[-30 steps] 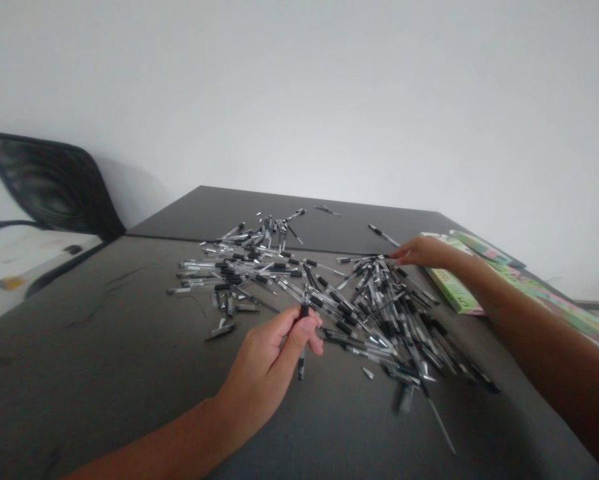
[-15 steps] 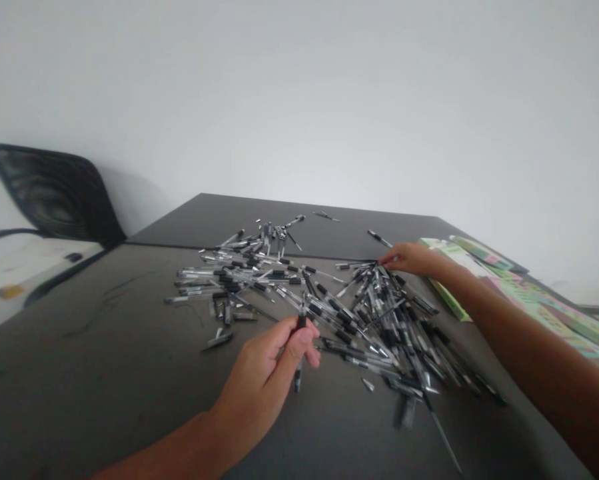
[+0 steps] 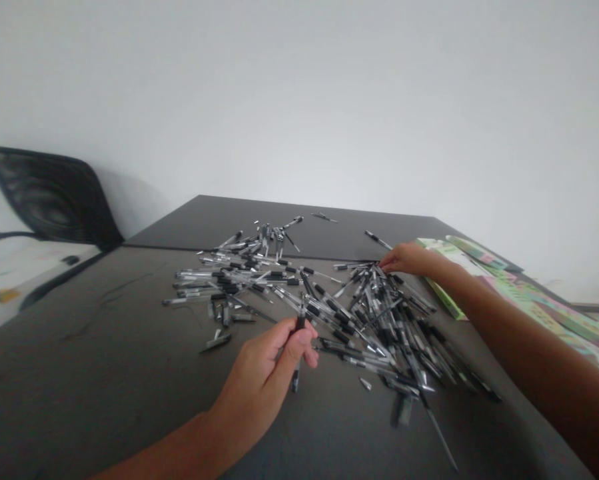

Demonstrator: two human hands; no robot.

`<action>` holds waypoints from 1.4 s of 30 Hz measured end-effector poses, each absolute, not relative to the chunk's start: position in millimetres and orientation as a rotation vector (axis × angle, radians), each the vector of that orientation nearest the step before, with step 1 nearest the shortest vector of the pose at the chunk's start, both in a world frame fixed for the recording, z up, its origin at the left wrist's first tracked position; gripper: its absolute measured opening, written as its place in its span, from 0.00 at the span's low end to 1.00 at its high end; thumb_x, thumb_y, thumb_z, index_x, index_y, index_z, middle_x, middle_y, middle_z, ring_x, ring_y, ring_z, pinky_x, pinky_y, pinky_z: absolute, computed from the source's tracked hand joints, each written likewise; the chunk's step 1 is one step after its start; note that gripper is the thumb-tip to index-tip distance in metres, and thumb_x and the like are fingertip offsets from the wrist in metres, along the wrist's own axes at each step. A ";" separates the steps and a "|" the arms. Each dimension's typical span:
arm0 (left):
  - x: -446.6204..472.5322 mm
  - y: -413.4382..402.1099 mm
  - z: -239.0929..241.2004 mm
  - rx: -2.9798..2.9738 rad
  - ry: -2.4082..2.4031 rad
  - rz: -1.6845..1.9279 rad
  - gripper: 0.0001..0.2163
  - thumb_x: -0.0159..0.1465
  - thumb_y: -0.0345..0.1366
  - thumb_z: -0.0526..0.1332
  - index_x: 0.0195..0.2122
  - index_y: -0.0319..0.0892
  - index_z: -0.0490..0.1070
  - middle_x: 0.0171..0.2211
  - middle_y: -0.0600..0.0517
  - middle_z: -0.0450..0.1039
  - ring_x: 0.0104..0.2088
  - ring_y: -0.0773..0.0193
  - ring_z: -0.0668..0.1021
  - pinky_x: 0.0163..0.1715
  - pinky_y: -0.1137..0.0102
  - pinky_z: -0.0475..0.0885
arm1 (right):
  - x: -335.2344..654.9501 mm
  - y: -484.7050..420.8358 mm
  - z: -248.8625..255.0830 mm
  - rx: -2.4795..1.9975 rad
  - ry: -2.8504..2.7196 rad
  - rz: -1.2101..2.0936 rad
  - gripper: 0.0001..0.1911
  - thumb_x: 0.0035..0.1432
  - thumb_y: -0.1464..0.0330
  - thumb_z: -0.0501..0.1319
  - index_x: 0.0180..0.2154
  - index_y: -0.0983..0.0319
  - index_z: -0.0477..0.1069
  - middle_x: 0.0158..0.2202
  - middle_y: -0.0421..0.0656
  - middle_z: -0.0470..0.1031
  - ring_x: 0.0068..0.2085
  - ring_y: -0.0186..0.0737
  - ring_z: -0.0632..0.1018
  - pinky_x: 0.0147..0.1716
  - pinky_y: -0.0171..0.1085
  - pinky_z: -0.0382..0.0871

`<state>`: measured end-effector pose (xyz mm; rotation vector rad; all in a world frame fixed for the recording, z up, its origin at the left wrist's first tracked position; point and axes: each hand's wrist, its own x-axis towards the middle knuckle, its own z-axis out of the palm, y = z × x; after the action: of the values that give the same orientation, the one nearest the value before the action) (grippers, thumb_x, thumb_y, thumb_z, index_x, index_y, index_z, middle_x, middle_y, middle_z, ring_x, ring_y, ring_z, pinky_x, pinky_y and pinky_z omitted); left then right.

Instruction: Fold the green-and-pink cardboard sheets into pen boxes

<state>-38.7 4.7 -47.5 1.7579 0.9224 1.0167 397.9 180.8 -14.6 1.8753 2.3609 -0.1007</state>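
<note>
A wide heap of black and clear pens (image 3: 329, 300) lies scattered across a dark table (image 3: 104, 360). My left hand (image 3: 269, 370) is closed around one pen (image 3: 296, 353), held upright just in front of the heap. My right hand (image 3: 404, 259) reaches out to the far right side of the heap, its fingertips pinched together at the ends of some pens there. What it holds, if anything, is too small to make out.
Green and pink flat boxes (image 3: 504, 287) lie along the table's right edge. A black mesh chair (image 3: 49, 197) stands at the left, behind the table. A few stray pens (image 3: 376, 238) lie apart at the far side. A white wall rises behind.
My right hand has drawn slightly left onto the pen ends at the heap's far right. My left hand keeps its pen and has barely shifted.
</note>
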 end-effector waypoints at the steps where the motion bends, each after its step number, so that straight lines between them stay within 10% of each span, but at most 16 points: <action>1: -38.7 4.8 -47.2 1.761 0.921 1.014 0.17 0.80 0.48 0.54 0.42 0.47 0.78 0.33 0.56 0.83 0.39 0.65 0.86 0.45 0.70 0.74 | 396.0 180.2 -14.2 1.880 2.358 -0.097 0.12 0.61 0.62 0.67 0.42 0.50 0.90 0.40 0.40 0.91 0.43 0.47 0.88 0.44 0.37 0.76; 9: -38.5 5.1 -46.7 1.767 0.913 1.018 0.17 0.80 0.47 0.54 0.42 0.46 0.77 0.33 0.56 0.83 0.39 0.64 0.86 0.45 0.69 0.74 | 379.5 166.4 -3.6 2.105 2.382 0.010 0.09 0.56 0.63 0.67 0.31 0.55 0.88 0.32 0.42 0.88 0.37 0.47 0.87 0.40 0.38 0.74; 15: -38.3 3.1 -45.4 1.788 0.892 1.017 0.17 0.80 0.46 0.54 0.41 0.46 0.78 0.33 0.55 0.84 0.39 0.63 0.86 0.45 0.69 0.74 | 345.5 109.7 36.0 2.402 2.544 -0.017 0.25 0.70 0.52 0.58 0.56 0.58 0.84 0.40 0.45 0.87 0.38 0.43 0.83 0.38 0.38 0.73; 18: -38.3 1.7 -43.9 1.802 0.869 1.002 0.17 0.80 0.46 0.54 0.41 0.45 0.78 0.33 0.54 0.83 0.38 0.63 0.86 0.44 0.69 0.74 | 293.4 55.2 52.2 2.475 2.899 -0.725 0.30 0.69 0.47 0.65 0.65 0.53 0.79 0.37 0.43 0.82 0.32 0.37 0.74 0.32 0.36 0.68; 27: -40.7 -7.4 -37.8 1.995 0.701 1.037 0.15 0.80 0.42 0.57 0.40 0.43 0.80 0.32 0.55 0.83 0.35 0.67 0.84 0.42 0.72 0.72 | 166.6 -20.2 25.2 2.244 2.496 -2.649 0.21 0.54 0.50 0.79 0.45 0.53 0.88 0.29 0.36 0.73 0.26 0.27 0.62 0.26 0.31 0.61; 42: -38.1 -17.8 -30.4 1.971 0.645 1.037 0.15 0.80 0.43 0.58 0.41 0.44 0.82 0.30 0.55 0.84 0.32 0.66 0.84 0.38 0.73 0.74 | 154.3 -27.9 12.8 1.893 2.228 -3.116 0.20 0.52 0.48 0.80 0.34 0.56 0.85 0.22 0.32 0.62 0.25 0.30 0.62 0.28 0.33 0.64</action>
<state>-38.1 -17.8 -30.4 1.9712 0.6450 1.0368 154.3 -27.9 12.8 1.8932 2.2278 -3.1163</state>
